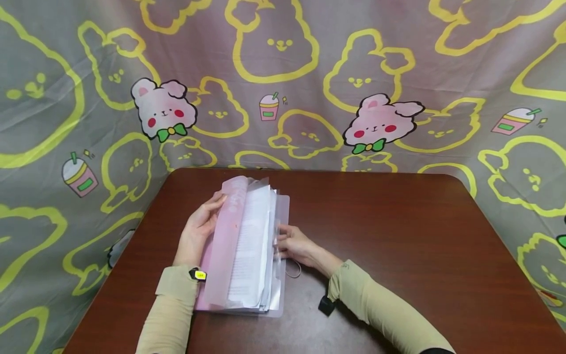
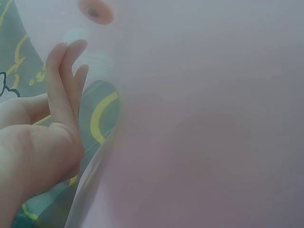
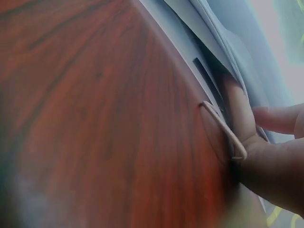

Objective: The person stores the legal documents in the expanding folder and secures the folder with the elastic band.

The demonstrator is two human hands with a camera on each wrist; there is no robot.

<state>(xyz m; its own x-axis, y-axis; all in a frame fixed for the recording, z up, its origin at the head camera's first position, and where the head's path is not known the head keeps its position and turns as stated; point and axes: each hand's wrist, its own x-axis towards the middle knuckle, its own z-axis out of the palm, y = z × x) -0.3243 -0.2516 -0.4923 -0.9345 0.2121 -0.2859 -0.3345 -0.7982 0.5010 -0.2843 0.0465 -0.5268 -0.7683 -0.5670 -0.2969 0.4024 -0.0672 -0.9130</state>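
Note:
A folder with a translucent pink cover (image 1: 229,236) lies partly opened on the left half of the table, the cover raised and curving over the pages. Beneath it show printed sheets (image 1: 253,236) in clear plastic sleeves (image 1: 277,290). My left hand (image 1: 203,223) holds the cover at its upper left; in the left wrist view the pink cover (image 2: 199,118) fills most of the picture beside the fingers. At the folder's right edge, my right hand (image 1: 298,246) grips some sleeves, with one finger tucked between layers and another outside, as the right wrist view shows.
A thin elastic loop (image 1: 294,269) sticks out from the folder's right edge, close to the right hand. The brown wooden table (image 1: 398,236) reaches back to a grey curtain (image 1: 309,64) printed with rabbits. A black tag (image 1: 326,306) hangs at the right cuff.

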